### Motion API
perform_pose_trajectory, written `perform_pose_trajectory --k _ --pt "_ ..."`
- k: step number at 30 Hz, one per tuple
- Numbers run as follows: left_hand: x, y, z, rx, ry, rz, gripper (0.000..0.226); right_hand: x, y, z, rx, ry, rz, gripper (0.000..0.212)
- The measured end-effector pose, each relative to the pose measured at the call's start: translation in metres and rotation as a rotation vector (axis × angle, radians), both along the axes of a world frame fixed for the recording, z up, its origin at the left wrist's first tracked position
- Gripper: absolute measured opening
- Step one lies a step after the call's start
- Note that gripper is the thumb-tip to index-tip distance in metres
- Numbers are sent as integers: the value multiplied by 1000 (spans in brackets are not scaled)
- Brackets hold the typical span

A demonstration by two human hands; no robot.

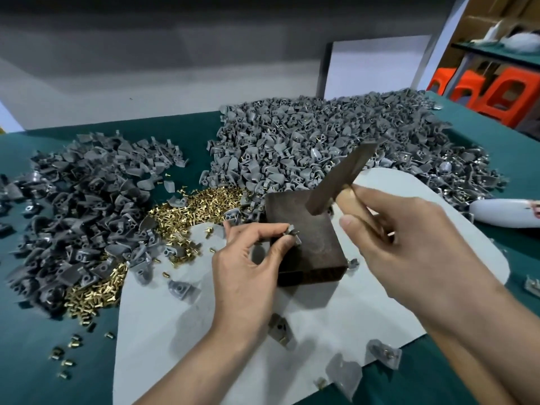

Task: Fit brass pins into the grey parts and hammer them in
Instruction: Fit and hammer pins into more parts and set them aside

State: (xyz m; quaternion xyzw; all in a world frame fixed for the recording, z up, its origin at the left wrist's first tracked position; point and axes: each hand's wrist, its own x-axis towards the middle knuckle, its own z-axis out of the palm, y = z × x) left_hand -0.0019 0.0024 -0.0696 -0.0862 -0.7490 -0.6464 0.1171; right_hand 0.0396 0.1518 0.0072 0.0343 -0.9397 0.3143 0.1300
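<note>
Right now my left hand [251, 258] pinches one grey part [294, 234] between thumb and fingertips, holding it down on the near-left area of the dark block [317, 247]; I cannot tell whether a pin already sits in it, since my fingers cover most of it. My right hand [409, 238] is curled round the wooden handle of the hammer [340, 181]; its dark metal head hangs tilted over the far right of the block, apart from the part I hold. The block stands on a white sheet [175, 331] laid over the green table cover [43, 361]; a few loose grey parts lie scattered on the sheet near my wrists. Brass pins [198, 206] lie in a loose pile just left of the block, with more strewn toward the near-left edge. A heap of grey parts [84, 206] spreads on the left; a larger heap [321, 141], some showing brass pins, fills the table behind the block. Orange stools [496, 92] stand beyond the far right corner.
</note>
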Motion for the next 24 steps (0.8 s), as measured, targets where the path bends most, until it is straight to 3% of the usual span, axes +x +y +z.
perform_pose_trajectory --k 2,5,9,11,16,24 --pt "1 -2 -2 -24 15 -4 14 2 -2 1 20 -30 30 25" --pt "1 0 1 61 -22 -31 15 1 -3 4 57 49 -9 15" --pt "2 -1 3 5 12 -14 16 -2 -5 -1 100 -22 -22 35" --pt "1 -3 2 18 8 -13 17 -1 -7 0 130 -47 -3 27" --pt "-2 -1 -2 131 -80 -9 15 -2 6 22 62 58 -48 19" --pt "-2 0 2 166 -103 -14 12 7 6 2 -136 -83 -25 36"
